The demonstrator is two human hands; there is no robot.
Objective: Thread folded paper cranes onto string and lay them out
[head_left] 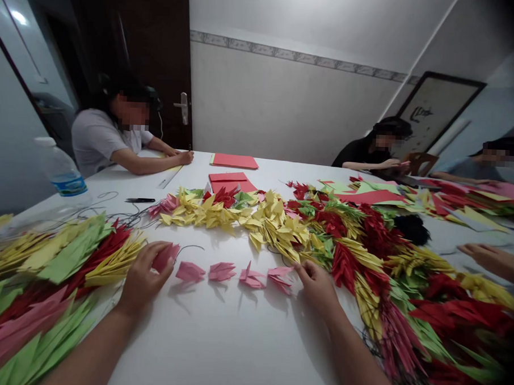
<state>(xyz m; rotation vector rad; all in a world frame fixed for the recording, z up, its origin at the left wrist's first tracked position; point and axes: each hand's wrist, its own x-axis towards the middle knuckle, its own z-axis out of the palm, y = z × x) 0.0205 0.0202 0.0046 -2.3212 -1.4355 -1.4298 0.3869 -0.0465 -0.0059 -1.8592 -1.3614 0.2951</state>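
Observation:
My left hand (145, 275) pinches a pink folded paper crane (165, 256) on the white table (216, 349). A thin black thread (190, 247) curves away from that crane. To its right, several more pink paper cranes (222, 271) lie in a row on the tabletop. My right hand (316, 286) sits at the row's right end, its fingertips pinching the last pink crane (281, 278). Big heaps of folded yellow, red and green paper cranes (365, 259) lie beyond and right of that hand, and another heap (53, 269) lies left of my left hand.
A seated person (115, 129) works at the far left of the table, and another (376, 144) sits far right. A third person's hand (496, 262) rests at the right edge. A plastic water bottle (62, 170), a black pen (139, 200) and red paper sheets (234, 161) lie farther off.

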